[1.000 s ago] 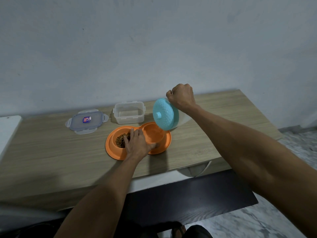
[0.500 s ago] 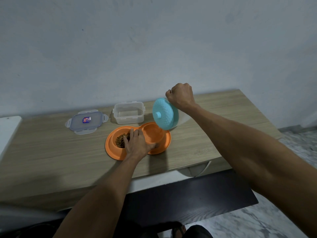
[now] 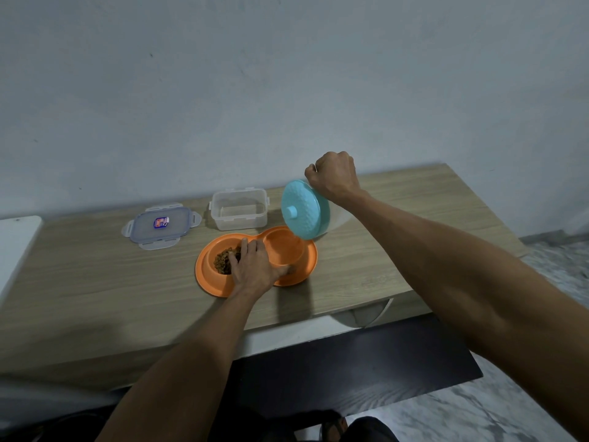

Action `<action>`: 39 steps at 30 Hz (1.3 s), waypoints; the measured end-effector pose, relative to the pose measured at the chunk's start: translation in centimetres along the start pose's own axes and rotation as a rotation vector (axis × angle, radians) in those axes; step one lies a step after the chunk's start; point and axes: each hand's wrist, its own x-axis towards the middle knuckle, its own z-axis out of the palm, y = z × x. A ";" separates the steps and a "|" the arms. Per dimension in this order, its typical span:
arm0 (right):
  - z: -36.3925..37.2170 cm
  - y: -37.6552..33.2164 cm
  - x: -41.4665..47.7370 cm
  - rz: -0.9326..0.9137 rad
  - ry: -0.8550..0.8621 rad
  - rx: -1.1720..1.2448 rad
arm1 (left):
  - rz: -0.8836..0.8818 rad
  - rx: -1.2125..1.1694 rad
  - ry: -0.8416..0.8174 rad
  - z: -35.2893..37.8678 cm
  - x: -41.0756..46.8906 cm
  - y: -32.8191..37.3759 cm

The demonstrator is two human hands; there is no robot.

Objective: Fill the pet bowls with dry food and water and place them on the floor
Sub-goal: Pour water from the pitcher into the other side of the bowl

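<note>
Bowl [image 3: 204,277] on tabletop [image 3: 95,282], kibble [image 3: 223,264] in left well; left hand [image 3: 255,271] flat across the divide, pressing down; right hand [image 3: 333,177] fisted round tilted jug [image 3: 335,219] above right well. Likely trouble: tilting too steeply, lid [image 3: 299,215] slipping off, water slopping into kibble or over rim.

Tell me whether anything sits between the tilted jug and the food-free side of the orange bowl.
Nothing visible does. The jug tilts just above the right hollow of the bowl; the left hand rests on the middle, thumb at the near rim, clear of the pour.
</note>
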 end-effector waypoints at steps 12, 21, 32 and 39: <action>0.9 1.3 0.6 0.063 -0.005 0.112 | 0.006 -0.019 -0.002 -0.3 -0.3 0.1; 2.2 5.7 1.2 0.445 0.003 0.404 | -0.021 -0.013 -0.010 -0.2 -0.4 0.3; 5.0 9.2 3.3 0.826 0.058 0.802 | -0.063 -0.042 -0.044 -0.6 -0.3 0.8; 6.8 10.2 3.8 0.948 0.034 0.937 | -0.072 -0.048 -0.056 -0.6 -0.4 0.9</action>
